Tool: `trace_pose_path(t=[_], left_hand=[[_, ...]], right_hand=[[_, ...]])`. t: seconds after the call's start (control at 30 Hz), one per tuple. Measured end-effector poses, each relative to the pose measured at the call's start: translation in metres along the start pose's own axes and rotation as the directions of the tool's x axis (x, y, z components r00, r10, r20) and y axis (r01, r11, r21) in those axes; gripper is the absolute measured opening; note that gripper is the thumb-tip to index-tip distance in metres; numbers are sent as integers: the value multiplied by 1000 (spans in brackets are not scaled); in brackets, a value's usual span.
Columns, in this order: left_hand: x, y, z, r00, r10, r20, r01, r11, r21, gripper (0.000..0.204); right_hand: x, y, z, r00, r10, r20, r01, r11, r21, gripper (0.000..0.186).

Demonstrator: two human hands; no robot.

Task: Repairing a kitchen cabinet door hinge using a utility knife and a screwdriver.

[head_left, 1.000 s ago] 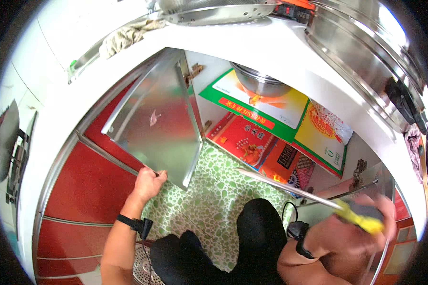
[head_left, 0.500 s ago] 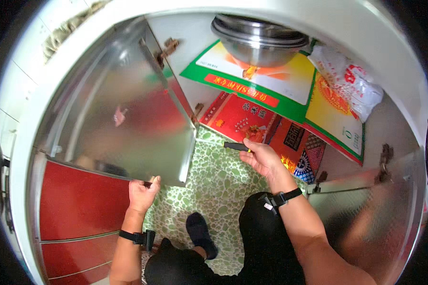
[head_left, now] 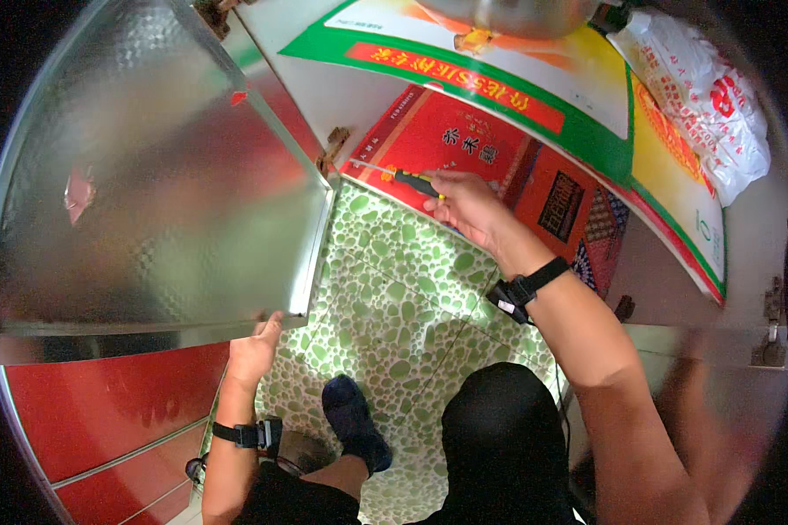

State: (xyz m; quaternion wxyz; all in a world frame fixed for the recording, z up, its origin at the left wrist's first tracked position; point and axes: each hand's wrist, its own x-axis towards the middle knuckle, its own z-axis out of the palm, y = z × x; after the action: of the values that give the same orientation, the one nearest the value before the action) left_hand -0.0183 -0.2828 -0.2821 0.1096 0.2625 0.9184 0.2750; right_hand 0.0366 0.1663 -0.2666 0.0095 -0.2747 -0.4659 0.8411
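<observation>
My right hand is closed round the black and yellow handle of a screwdriver. Its thin shaft points left, with the tip close to the rusty lower hinge of an open cabinet door; whether the two touch I cannot tell. At the door's bottom edge, close to its free corner, my left hand grips the metal-framed panel, its fingertips partly hidden behind the edge. Higher on the same door sits another rusty hinge, cut off by the picture's rim.
Inside the cabinet, flattened red cardboard and a green-and-yellow printed sheet line the shelf. A metal bowl and a white plastic bag rest there. Red drawer fronts stand at left, a second open door at right.
My right hand has brought the screwdriver up toward the door's lower hinge, and its shaft now shows clearly. The view has come closer to the cabinet; my left hand stays on the door's edge.
</observation>
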Motion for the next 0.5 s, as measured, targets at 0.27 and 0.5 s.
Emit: trace_pose_path(t=[0.27,0.5], left_hand=[[5,21,-7,994,106,19,-108,984,139,26],[2,22,-6,997,60,-53,-58,997,44,27]], right_hand=[[29,39,0,989,-148,-25,144,983,-111,38],[36,44,4,985,-161,-60,154,982,-110,37]])
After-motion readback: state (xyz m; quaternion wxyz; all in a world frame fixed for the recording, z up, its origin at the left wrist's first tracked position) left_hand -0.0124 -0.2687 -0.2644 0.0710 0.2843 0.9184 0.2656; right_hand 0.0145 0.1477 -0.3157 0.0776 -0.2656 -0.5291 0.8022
